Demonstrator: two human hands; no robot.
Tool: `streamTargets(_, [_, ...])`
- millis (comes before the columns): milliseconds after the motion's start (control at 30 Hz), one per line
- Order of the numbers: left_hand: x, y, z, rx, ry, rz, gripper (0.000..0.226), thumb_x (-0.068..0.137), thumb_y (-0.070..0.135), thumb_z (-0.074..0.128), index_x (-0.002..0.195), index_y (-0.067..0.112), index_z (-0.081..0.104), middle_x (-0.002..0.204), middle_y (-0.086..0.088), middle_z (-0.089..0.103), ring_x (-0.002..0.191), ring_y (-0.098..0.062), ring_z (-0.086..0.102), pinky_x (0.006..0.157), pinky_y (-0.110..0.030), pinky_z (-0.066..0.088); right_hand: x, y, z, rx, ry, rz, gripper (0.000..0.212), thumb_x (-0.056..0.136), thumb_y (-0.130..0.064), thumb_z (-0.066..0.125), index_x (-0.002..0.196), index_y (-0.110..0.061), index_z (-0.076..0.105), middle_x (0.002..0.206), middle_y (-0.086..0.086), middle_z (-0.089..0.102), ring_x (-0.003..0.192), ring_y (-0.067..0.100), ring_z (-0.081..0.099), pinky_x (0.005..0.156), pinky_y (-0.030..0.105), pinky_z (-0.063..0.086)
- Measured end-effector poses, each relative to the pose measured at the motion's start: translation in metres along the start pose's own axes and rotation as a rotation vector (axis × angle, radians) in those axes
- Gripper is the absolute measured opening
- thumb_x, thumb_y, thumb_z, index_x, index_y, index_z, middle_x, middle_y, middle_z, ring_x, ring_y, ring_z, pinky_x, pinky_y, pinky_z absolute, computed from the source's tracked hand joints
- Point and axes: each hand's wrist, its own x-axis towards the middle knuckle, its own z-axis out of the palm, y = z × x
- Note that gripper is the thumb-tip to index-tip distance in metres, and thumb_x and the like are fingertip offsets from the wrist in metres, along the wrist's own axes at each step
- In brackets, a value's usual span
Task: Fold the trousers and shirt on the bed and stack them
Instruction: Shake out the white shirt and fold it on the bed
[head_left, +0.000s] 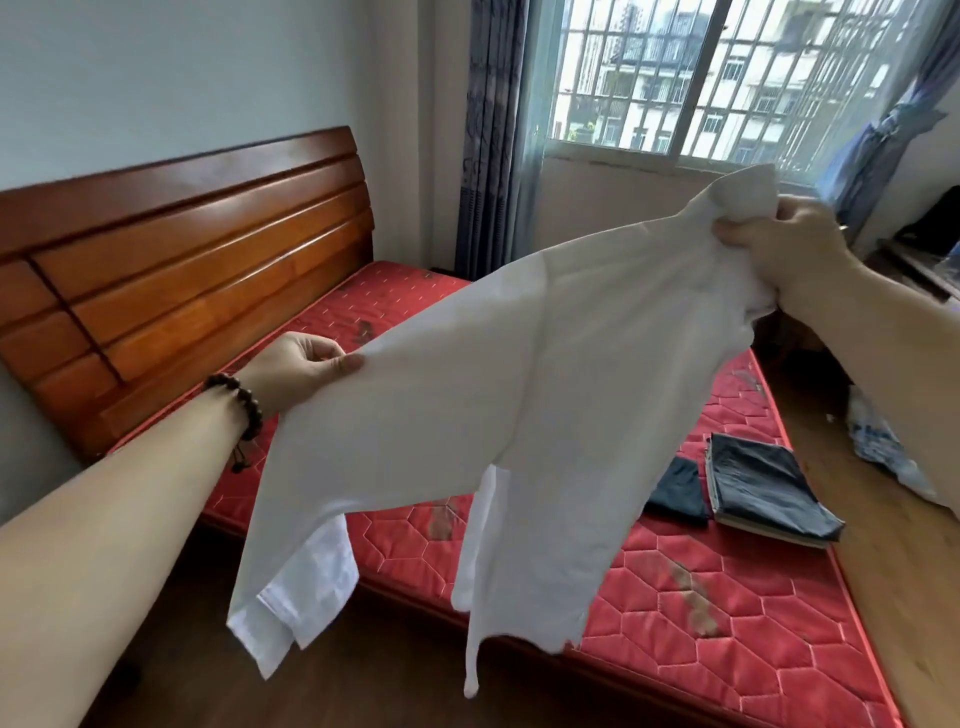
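A white shirt (467, 415) hangs spread in the air above the red mattress (727, 613). My left hand (296, 369) pinches one edge of it at the left. Higher up at the right, my right hand (779, 244) grips a bunched part of the shirt. Its sleeves and hem dangle down toward the bed's near edge. Dark folded trousers (763, 488) lie flat on the mattress at the right, with another dark folded piece (678, 491) beside them.
A wooden headboard (182, 249) stands at the left against the wall. A barred window (701, 78) with blue curtains is behind the bed. A white patterned bag (883, 447) lies on the wooden floor at the right.
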Motion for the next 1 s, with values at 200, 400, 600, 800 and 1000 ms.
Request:
streamTargets(200, [0.067, -0.066, 0.026, 0.238, -0.012, -0.130, 0.030, 0.082, 0.040, 0.069, 0.076, 0.011, 0.070, 0.067, -0.001, 0.069, 0.055, -0.011, 0.058, 0.047, -0.013, 0.044, 0.047, 0.080, 0.071, -0.159, -0.155, 0.114, 0.005, 0.078, -0.012, 0.071, 0.080, -0.015, 0.067, 0.086, 0.005, 0.064, 0.072, 0.016, 0.057, 0.072, 0.033, 0.049])
streamTargets(400, [0.175, -0.212, 0.083, 0.467, -0.007, -0.199, 0.019, 0.090, 0.025, 0.064, 0.078, 0.012, 0.070, 0.064, -0.002, 0.061, 0.058, -0.014, 0.051, 0.055, -0.025, 0.038, 0.095, 0.247, 0.191, -0.220, -0.223, 0.287, 0.011, 0.082, -0.014, 0.068, 0.093, -0.016, 0.068, 0.089, 0.001, 0.064, 0.075, 0.013, 0.058, 0.068, 0.022, 0.052])
streamTargets(600, [0.296, -0.373, 0.122, 0.612, -0.025, -0.342, 0.024, 0.093, 0.028, 0.054, 0.074, 0.016, 0.062, 0.068, -0.001, 0.060, 0.067, -0.023, 0.055, 0.056, -0.031, 0.036, 0.150, 0.437, 0.336, -0.227, -0.205, 0.468, 0.017, 0.081, -0.010, 0.061, 0.095, -0.003, 0.067, 0.084, 0.000, 0.058, 0.077, 0.012, 0.052, 0.059, 0.021, 0.045])
streamTargets(800, [0.403, -0.474, 0.130, 0.713, -0.068, -0.431, 0.026, 0.096, 0.029, 0.048, 0.073, 0.019, 0.056, 0.068, -0.003, 0.057, 0.065, -0.022, 0.051, 0.054, -0.033, 0.034, 0.202, 0.560, 0.443, -0.287, -0.224, 0.520, 0.017, 0.072, -0.018, 0.057, 0.084, -0.015, 0.069, 0.081, -0.005, 0.059, 0.074, 0.011, 0.050, 0.067, 0.027, 0.044])
streamTargets(1000, [0.464, -0.521, 0.150, 0.885, 0.002, -0.474, 0.020, 0.096, 0.027, 0.048, 0.108, 0.017, 0.060, 0.111, -0.013, 0.060, 0.101, -0.034, 0.053, 0.082, -0.042, 0.041, 0.242, 0.634, 0.512, -0.651, -0.310, 0.463, 0.046, 0.085, -0.032, 0.066, 0.126, -0.015, 0.053, 0.125, 0.009, 0.058, 0.115, 0.025, 0.054, 0.098, 0.035, 0.040])
